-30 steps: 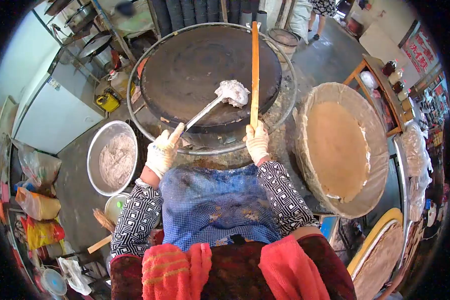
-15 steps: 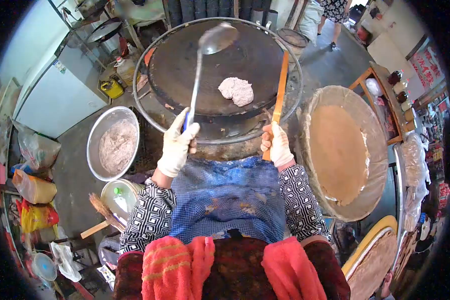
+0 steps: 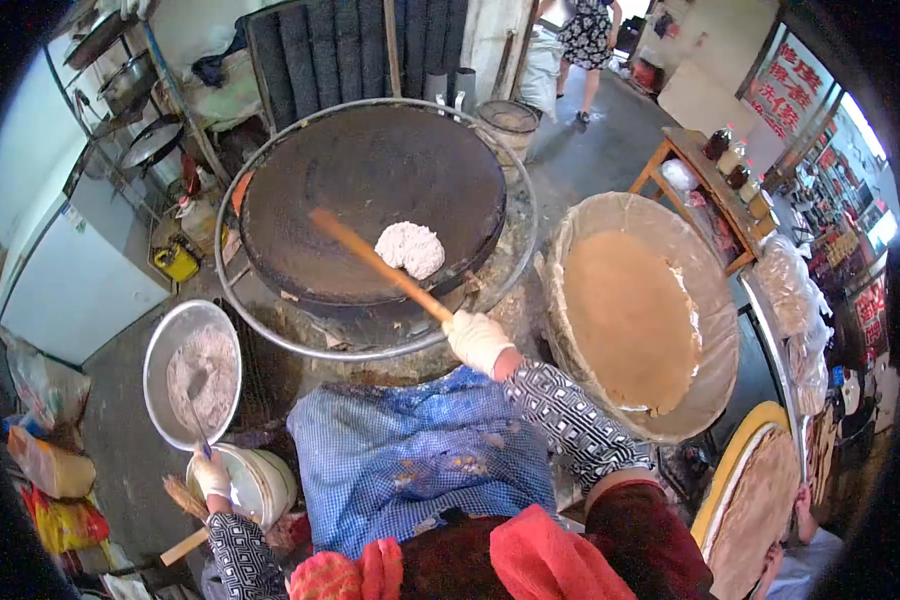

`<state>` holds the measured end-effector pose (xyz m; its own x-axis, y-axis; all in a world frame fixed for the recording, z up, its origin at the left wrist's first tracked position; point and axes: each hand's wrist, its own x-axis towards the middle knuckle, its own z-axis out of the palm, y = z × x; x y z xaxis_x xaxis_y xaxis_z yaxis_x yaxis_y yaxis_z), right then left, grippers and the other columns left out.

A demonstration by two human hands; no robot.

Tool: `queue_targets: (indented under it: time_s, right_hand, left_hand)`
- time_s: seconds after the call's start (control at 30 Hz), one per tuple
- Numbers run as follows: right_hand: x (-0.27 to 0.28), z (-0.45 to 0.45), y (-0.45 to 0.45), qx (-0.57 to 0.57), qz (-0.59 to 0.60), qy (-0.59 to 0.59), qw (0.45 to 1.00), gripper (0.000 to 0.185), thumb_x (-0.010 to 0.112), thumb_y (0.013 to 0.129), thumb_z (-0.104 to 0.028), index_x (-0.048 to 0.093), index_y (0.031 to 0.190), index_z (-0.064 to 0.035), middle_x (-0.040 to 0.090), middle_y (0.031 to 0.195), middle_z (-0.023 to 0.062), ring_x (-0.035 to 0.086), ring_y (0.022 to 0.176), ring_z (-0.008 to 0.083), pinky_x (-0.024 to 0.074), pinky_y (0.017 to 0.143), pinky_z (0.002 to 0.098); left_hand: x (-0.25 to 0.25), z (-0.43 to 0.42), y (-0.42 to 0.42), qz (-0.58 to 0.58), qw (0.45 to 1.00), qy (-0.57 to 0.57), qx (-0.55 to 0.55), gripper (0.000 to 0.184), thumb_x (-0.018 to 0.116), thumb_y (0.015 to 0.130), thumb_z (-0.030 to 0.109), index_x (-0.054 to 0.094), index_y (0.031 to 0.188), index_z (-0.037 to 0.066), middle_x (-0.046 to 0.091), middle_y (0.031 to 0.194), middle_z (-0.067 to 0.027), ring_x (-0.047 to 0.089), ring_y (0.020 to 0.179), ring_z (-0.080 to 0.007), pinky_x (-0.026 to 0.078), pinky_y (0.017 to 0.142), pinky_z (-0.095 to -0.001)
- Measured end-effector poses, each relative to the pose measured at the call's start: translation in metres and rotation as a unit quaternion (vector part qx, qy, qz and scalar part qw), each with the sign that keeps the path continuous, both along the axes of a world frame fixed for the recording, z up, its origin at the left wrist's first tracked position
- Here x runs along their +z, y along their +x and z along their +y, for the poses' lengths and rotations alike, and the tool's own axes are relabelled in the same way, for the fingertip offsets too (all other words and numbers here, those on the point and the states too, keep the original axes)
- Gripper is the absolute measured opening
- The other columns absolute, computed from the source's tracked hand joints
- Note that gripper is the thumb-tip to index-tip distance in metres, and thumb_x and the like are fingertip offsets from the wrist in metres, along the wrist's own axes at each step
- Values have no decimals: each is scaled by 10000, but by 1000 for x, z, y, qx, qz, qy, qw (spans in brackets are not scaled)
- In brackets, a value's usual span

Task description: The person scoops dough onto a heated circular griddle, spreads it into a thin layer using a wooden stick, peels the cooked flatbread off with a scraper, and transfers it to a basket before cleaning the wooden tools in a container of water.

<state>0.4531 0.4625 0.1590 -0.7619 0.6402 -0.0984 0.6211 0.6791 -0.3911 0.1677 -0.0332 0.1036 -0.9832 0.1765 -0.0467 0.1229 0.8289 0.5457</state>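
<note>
My left hand, in a pale glove, grips the handle of a metal ladle. The ladle's head rests in the pinkish batter inside a metal basin. In my gloved right hand is a long flat wooden spreader, angled over a large round dark griddle. A lump of pinkish batter sits near the griddle's front right, beside the spreader. Whether the spreader touches the griddle I cannot tell.
A metal ring surrounds the griddle. Right stands a plastic-lined basket with a tan round sheet inside. A white bucket is below the basin. Lower right, another person's hands are at stacked flatbreads; someone stands at the back.
My left hand has carried the ladle from above the griddle down into the basin. My right hand has tilted the spreader leftward across the griddle. The view has shifted.
</note>
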Motion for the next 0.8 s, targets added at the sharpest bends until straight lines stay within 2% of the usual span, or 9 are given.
queue_targets:
  time_s: [0.13,0.27,0.33,0.4,0.5,0.57,0.67,0.73,0.8]
  right_hand:
    - [9,-13,-21,-3,10,-53,999,422,458,951,-387,639,862,-16,657,771,240,648,796,412,509,738,507]
    - [27,-47,-22,39,-52,-38,997,395,458,954,-372,581,979,2,655,918,268,664,840,387,529,712,497]
    - [-10,-5,-31,-63,-26,-29,997,366,440,966,-335,577,980,5,665,845,249,661,826,403,516,745,501]
    - [18,-8,-32,-91,15,-10,996,361,441,967,-326,576,962,9,670,822,235,668,809,392,517,732,498]
    - [38,-38,-28,-5,0,23,1000,330,468,950,-297,592,876,-1,668,790,209,666,750,386,520,717,492]
    - [26,-26,-15,14,3,162,987,275,487,932,-263,588,908,-8,658,731,153,668,674,328,539,613,460]
    - [-4,6,-26,-106,20,68,992,353,464,962,-347,588,930,-17,672,796,204,668,736,387,540,659,488]
    - [12,-9,-29,-68,2,68,995,364,448,969,-352,576,942,-12,671,818,218,668,757,393,531,696,496]
    - [-1,-14,-30,-51,-18,89,995,364,443,972,-350,574,951,-11,672,822,215,669,759,387,531,693,493]
  left_hand:
    - [-73,-45,-30,42,979,-195,-33,337,594,825,123,577,1130,-18,638,1066,-241,595,1043,-385,478,891,-465]
    - [-62,-23,-31,-48,972,-229,-34,370,555,836,158,584,1170,0,635,1092,-240,592,1063,-387,464,917,-466]
    - [-59,-21,-41,-58,973,-223,-22,397,542,837,187,595,1186,6,631,1110,-240,591,1056,-397,454,937,-465]
    - [-54,-17,-45,-123,944,-297,-80,486,544,840,218,533,1268,-11,625,1127,-243,588,1069,-395,450,964,-445]
    - [-16,33,-15,40,942,-309,-120,552,603,839,303,504,1332,73,497,1377,-143,439,1297,-315,361,1070,-447]
    - [-6,75,-3,238,925,-206,-214,543,623,842,350,539,1292,58,545,1322,-133,464,1265,-323,366,1038,-473]
    - [44,170,49,392,844,-59,-363,408,664,798,257,615,1145,49,627,1168,-127,550,1120,-323,407,949,-465]
    - [101,232,102,187,881,-98,-423,426,663,795,253,603,1155,33,600,1224,-136,490,1229,-309,328,1056,-472]
    - [56,271,126,261,858,-65,-438,478,619,827,308,580,1201,13,577,1262,-159,442,1284,-316,230,1118,-502]
